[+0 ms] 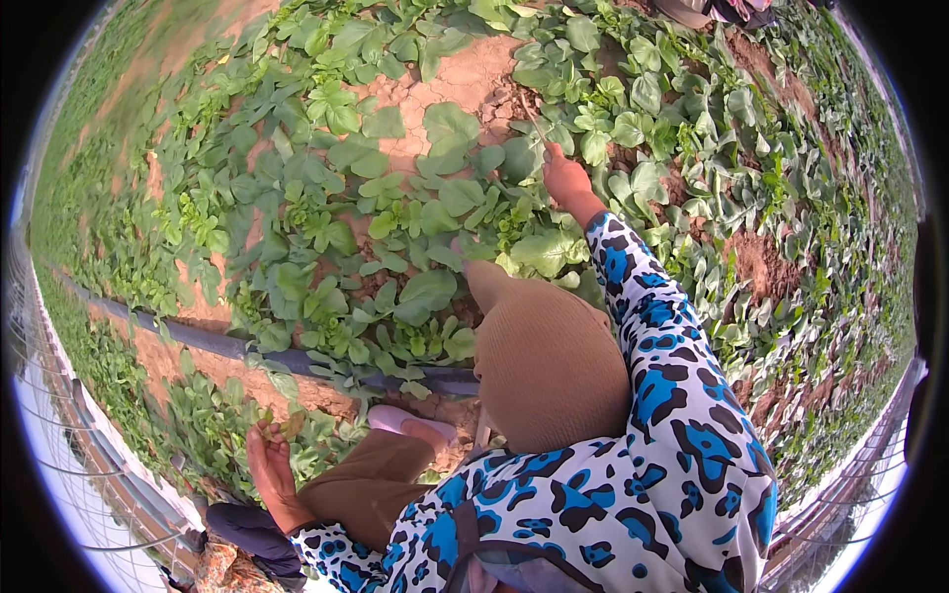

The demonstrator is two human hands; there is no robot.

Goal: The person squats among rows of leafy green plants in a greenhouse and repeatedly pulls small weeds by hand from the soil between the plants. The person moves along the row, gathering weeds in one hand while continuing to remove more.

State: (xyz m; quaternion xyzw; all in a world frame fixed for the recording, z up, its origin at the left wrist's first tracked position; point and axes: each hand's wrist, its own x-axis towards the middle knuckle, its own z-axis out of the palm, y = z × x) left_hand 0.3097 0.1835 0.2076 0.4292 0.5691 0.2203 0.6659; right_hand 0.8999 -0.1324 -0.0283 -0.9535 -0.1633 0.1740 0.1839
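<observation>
My right arm stretches forward over the leafy rows, and my right hand (567, 183) is closed around a thin stick-like tool (535, 121). The tool's far end reaches down to loose, broken soil (504, 109) between the plants; its exact kind is unclear. Low on the left, beside my bent knee, my left hand (269, 461) pinches a small leafy sprig (267, 419) with green and brownish leaves. Broad-leaved green plants (450, 138) grow around the right hand.
A dark pipe (213, 341) runs across the ground between the rows. My foot in a pale pink shoe (395, 419) is beside it. Parts of other people show at the top right (707, 12) and at the lower left (232, 568). Dug earth (761, 267) lies at right.
</observation>
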